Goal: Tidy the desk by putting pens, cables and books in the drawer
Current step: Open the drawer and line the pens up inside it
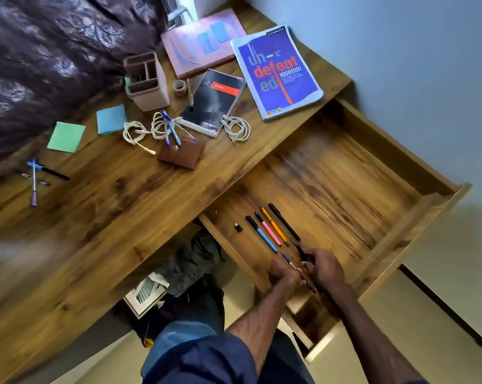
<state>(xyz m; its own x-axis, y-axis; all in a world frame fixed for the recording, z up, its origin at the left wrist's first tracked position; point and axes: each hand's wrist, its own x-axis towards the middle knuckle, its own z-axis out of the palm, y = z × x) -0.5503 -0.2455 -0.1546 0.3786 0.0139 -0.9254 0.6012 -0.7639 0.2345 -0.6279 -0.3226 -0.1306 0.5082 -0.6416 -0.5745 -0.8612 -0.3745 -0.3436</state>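
Watching my feed: brown wooden desk [123, 203] with its wooden drawer [345, 176] pulled open, then the left hand [283, 271] and right hand [325, 268], both curled tight round thin purple pens [285, 257] over the drawer's near end.

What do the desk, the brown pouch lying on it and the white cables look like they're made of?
Desk: wood or wood-look laminate, warm brown with dark grain streaks and a light sheen. Brown pouch: probably leather or imitation, matte, with a small metal snap. White cables: possibly fabric-braided sheathing, judging by the dull off-white look; blur leaves it open.
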